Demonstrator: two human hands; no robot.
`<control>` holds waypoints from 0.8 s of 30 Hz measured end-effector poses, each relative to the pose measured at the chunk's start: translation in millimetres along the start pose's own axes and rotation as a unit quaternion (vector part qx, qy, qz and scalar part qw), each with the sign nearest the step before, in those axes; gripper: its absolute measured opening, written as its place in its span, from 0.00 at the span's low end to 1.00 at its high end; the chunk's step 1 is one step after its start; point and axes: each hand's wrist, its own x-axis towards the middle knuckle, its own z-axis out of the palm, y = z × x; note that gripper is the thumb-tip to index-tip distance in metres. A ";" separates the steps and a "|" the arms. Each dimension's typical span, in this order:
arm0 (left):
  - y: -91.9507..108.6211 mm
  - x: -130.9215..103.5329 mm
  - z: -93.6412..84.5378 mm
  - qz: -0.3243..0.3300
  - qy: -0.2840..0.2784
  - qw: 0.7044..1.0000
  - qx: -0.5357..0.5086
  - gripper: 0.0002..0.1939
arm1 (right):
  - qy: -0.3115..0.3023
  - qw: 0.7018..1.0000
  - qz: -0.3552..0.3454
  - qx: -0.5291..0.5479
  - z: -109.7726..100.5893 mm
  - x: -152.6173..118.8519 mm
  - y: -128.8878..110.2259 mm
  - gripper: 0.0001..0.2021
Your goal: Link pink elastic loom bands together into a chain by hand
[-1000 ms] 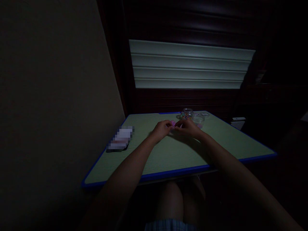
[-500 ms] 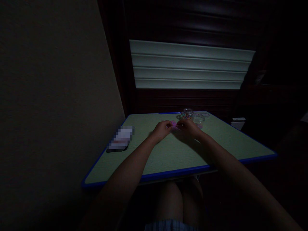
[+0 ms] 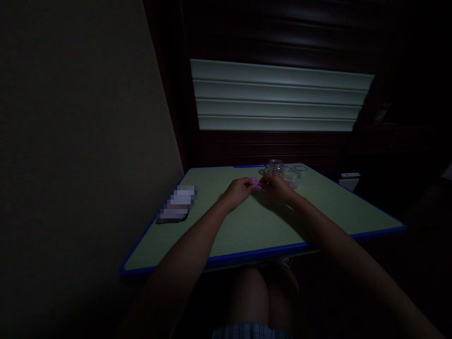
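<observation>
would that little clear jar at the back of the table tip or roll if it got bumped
The jar looks squat and stands upright on the flat table, so it probably slides before tipping. It seems clear and hard, perhaps breakable. On its side, its round body might roll.

**A dim room, one lit band**

The room is very dark. A plain beige wall fills the left half of the frame. At upper centre, a pale horizontal band of slatted blind glows against dark wood panelling. Below it, in the middle, stands a green table with a blue edge.
</observation>
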 end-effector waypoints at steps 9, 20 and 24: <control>-0.4 -2.9 -2.9 0.041 -0.010 0.996 0.078 0.11 | 0.013 1.000 -0.016 0.012 1.8 0.5 4.8 0.10; 10.4 -14.1 -9.9 0.132 -0.021 0.912 0.388 0.12 | 0.016 0.998 0.022 -0.058 -1.8 -1.3 9.1 0.09; 10.5 -13.7 -9.7 0.116 -0.031 0.907 0.403 0.12 | 0.052 0.988 0.047 -0.138 -7.8 -3.2 7.0 0.10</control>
